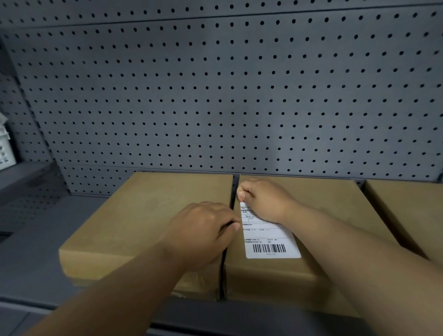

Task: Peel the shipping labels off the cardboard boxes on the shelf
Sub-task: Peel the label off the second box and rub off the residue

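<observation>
— Where is the shipping label (269, 238) found?
— On the middle box (295, 259); its far corner is pinched in the right grip (263, 200).
— And the left grip (204, 230)?
— Beside it, pressed curled against the box edge; whether anything is held cannot be told.

We seem to be in a stockroom: grey perforated metal back panel (233, 88), grey steel shelf (31, 263), plain brown cardboard boxes (148, 218).
</observation>
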{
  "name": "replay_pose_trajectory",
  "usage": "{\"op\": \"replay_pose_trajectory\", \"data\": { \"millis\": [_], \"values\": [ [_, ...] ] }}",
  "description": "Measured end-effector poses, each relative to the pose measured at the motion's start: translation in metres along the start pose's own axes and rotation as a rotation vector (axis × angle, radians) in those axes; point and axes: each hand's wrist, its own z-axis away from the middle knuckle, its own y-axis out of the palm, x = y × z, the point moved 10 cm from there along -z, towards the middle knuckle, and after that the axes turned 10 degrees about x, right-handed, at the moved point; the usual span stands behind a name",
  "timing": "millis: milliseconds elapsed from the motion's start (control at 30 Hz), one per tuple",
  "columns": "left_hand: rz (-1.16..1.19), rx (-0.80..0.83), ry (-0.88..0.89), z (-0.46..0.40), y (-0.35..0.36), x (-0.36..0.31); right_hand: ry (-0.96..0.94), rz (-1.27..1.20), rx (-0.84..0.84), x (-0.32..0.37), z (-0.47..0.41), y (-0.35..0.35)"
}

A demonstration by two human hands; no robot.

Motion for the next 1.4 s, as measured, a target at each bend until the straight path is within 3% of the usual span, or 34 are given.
{"op": "replay_pose_trajectory", "data": {
  "millis": [200,367,733,1000,1200,1400],
  "values": [
    [-0.008,0.009,-0.008,0.0,0.002,0.001,0.044,-0.287,-0.179,-0.015,0.014,-0.018],
    [-0.013,0.003,-0.005,0.001,0.001,0.0,-0.021,0.013,-0.126,0.001,0.013,-0.011],
    [-0.029,0.026,-0.029,-0.001,0.007,0.004,-0.19,0.311,-0.079,0.031,0.023,-0.011],
    [-0.011,0.011,-0.015,0.0,0.005,0.003,-0.198,0.696,0.122,0.043,0.003,0.007],
    [-0.017,0.007,-0.018,0.0,0.007,0.004,-0.196,0.701,0.139,0.049,-0.001,0.005],
    [-0.03,0.011,-0.026,-0.002,0.007,0.005,-0.167,0.493,0.052,0.036,0.006,-0.005]
  ]
}}
